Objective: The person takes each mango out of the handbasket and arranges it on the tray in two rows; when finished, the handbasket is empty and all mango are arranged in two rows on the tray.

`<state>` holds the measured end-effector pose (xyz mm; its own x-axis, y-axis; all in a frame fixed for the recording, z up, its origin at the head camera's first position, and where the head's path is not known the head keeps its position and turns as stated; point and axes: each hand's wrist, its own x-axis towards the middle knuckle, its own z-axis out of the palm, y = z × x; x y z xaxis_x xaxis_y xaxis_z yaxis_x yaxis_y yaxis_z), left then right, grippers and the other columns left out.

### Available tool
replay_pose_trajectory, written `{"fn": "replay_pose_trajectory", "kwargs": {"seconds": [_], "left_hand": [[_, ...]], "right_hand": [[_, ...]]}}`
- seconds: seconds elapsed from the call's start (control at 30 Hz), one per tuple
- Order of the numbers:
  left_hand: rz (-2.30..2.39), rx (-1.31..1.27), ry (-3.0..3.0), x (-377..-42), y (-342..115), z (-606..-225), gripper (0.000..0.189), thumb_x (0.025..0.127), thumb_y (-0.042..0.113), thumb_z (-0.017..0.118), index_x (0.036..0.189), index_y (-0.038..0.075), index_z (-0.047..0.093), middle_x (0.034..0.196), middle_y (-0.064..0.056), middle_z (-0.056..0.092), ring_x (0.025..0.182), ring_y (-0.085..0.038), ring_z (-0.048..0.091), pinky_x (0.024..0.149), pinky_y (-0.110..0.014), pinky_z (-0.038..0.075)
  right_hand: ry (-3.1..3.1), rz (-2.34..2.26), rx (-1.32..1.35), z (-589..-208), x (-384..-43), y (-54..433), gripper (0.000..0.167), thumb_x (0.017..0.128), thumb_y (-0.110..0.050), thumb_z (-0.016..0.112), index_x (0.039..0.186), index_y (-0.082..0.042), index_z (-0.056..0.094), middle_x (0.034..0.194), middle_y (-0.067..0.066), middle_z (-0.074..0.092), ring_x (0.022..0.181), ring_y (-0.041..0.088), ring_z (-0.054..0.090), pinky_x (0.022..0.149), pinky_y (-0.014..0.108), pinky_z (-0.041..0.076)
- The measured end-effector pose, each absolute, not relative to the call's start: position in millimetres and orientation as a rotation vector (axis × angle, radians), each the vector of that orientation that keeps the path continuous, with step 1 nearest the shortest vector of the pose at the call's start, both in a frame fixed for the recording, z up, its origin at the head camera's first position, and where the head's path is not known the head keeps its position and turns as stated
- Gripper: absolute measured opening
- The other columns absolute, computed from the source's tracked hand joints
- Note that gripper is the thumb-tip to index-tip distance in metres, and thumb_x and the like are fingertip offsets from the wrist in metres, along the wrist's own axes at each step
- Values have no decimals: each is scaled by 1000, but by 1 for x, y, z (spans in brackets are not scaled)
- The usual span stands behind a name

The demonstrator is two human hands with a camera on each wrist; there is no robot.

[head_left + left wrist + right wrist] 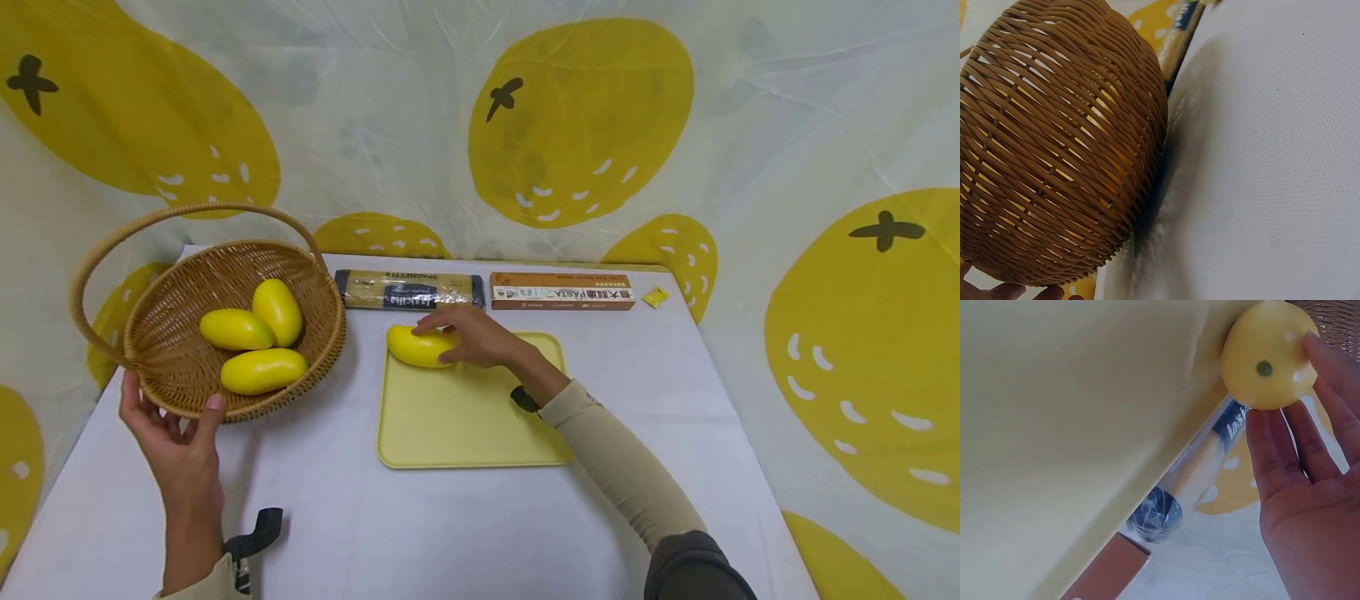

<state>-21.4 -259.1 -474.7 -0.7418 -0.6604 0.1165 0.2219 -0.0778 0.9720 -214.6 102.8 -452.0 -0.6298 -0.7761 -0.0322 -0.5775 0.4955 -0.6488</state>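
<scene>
In the head view my left hand (180,454) holds the near rim of a brown wicker basket (315,283), its thumb at the edge. The basket is tilted toward me, with three yellow mangoes (258,372) inside. My right hand (480,336) grips another mango (412,348) at the far left corner of a pale yellow tray (457,417). In the right wrist view, thumb and fingers lie around that mango (1266,356), its green stem spot showing. Mostly the basket's woven outside (1060,137) fills the left wrist view.
Behind the tray lie a spaghetti packet (408,291) and a brown pasta box (561,292). A small yellow wrapped packet (656,297) is right of the box. White cloth covers the table (337,525); a fruit-print curtain (390,108) hangs behind it.
</scene>
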Motion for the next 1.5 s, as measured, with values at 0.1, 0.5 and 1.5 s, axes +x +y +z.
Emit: {"fn": "replay_pose_trajectory", "kwargs": {"seconds": [0.1,0.5,1.5], "left_hand": [[-1879,479,-1596,-22,-259,-475,97,92,-12,71,166,29,25,170,-5,26,157,-29,29,133,-38,28],[-1886,489,-1597,-20,-260,-474,96,93,-10,71,166,31,25,170,-4,26,157,-29,30,133,-38,27],[-1873,509,-1602,-21,-258,-474,96,93,-11,71,166,30,24,170,-4,26,157,-28,30,133,-38,25]], "right_hand": [[2422,-874,-1138,-452,-214,103,54,88,-7,86,140,-14,71,145,5,67,133,25,62,111,36,54],[2431,-1060,-1131,-436,-207,97,53,92,-20,85,142,-18,69,146,-1,68,140,21,58,117,43,49],[2309,-1341,-1344,-393,-188,-10,55,89,-29,89,140,-19,71,140,-3,71,132,4,59,114,17,43]]}}
